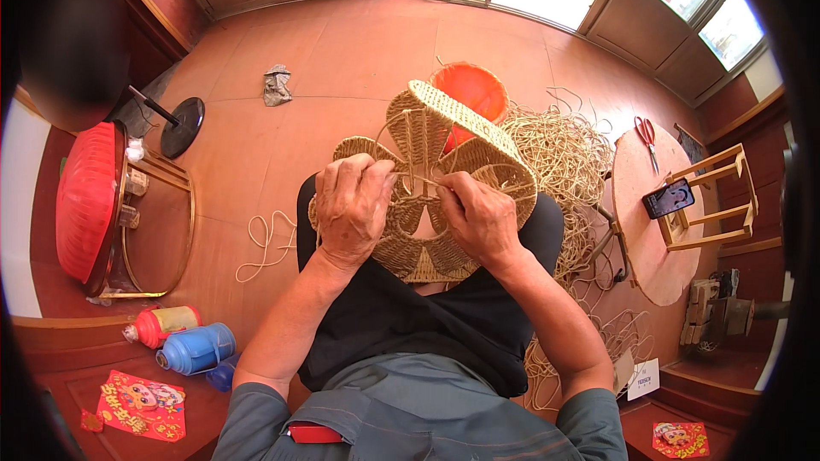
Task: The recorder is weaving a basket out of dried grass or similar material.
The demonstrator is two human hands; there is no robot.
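A woven straw-coloured piece with petal-like, open-topped sections rests on my lap between my knees. My left hand is closed at its left side, fingertips pinching a thin straw cord. From there the cord runs across the front of the weaving to my right hand, whose thumb and forefinger are pressed together on it. Both hands sit just over the middle of the piece. What lies under my fingers is hidden.
A big heap of loose cord spreads on the floor to the right, beside an orange bucket. Red-handled scissors and a phone against a small wooden rack lie on a round board. Thermos flasks stand at left.
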